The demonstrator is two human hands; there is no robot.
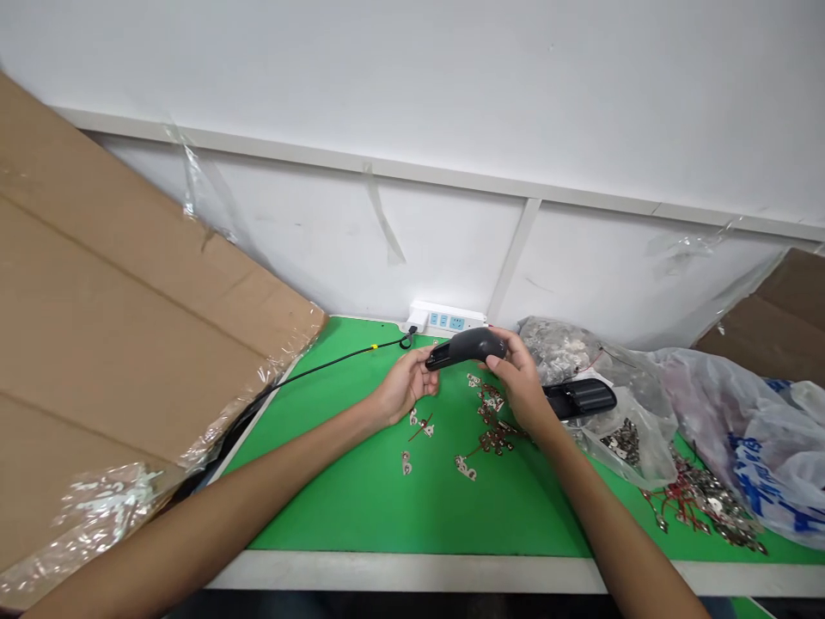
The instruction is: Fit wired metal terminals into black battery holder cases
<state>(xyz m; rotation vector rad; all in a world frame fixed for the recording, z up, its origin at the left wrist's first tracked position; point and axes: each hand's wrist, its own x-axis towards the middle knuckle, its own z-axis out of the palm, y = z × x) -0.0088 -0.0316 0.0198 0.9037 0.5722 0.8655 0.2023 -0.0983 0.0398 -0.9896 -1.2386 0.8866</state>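
Observation:
A black curved plastic housing (473,345) is held above the green table by both hands. My left hand (407,383) pinches its narrow left end, where an open recess shows. Around the rounded right end are the fingers of my right hand (521,383). Below the housing, small metal contact pieces with dark red wires (495,434) lie in a loose heap. A few flat metal pieces (465,468) lie apart from it. Another black plastic part (581,398) rests just right of my right wrist, its ribbed inner side facing up.
A white power strip (456,319) with a plugged-in black cable (335,359) stands at the wall. Large cardboard (129,318) leans at the left. Plastic bags (728,430) and a pile of metal parts with red wires (709,503) lie at the right.

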